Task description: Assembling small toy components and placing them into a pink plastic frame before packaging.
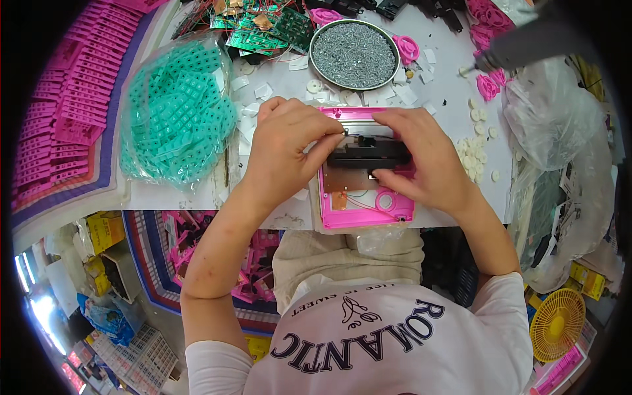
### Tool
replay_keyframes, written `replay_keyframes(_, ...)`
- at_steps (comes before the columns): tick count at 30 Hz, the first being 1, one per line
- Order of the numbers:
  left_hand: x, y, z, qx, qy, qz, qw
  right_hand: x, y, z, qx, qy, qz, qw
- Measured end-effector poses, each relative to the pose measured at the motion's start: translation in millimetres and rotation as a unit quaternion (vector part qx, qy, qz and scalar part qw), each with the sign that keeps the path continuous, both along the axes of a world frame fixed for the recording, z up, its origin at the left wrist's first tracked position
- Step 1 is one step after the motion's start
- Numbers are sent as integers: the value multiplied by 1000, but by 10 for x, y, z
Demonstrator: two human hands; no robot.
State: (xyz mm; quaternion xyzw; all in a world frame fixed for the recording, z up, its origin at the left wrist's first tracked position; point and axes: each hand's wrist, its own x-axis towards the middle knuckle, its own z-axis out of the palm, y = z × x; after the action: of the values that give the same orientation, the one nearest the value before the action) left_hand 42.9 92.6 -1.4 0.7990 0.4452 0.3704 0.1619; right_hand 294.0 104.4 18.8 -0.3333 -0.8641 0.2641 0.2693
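Note:
A pink plastic housing [370,218] lies before me at the table's front edge, with a metal plate, thin wires and a round pink ring inside. Over its middle sits a long black plastic part [368,155]. My right hand [433,158] grips this part at its right end, thumb below and fingers above. My left hand [284,148] is closed at the left end of the black part, thumb and forefinger pinched together; what is between the fingertips is too small to make out.
Behind the housing stands a round metal dish [355,54] of small screws. A bag of turquoise button pads [178,112] and stacked pink panels [76,85] are at left. Green circuit boards [263,29], white discs [473,158] and an overhead power screwdriver [526,46] surround the work.

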Motion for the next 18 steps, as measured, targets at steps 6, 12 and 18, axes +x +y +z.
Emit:
replay_keyframes(6, -33, 191, 121, -46, 44, -114, 991, 22, 36, -30, -12, -32, 19, 999)
replay_keyframes(12, -32, 305, 201, -78, 97, -153, 980, 13, 91, -33, 9, -36, 48, 998)
replay_keyframes(18, -48, 337, 172, -59, 63, -174, 981, -1, 106, -33, 15, -42, 53, 998)
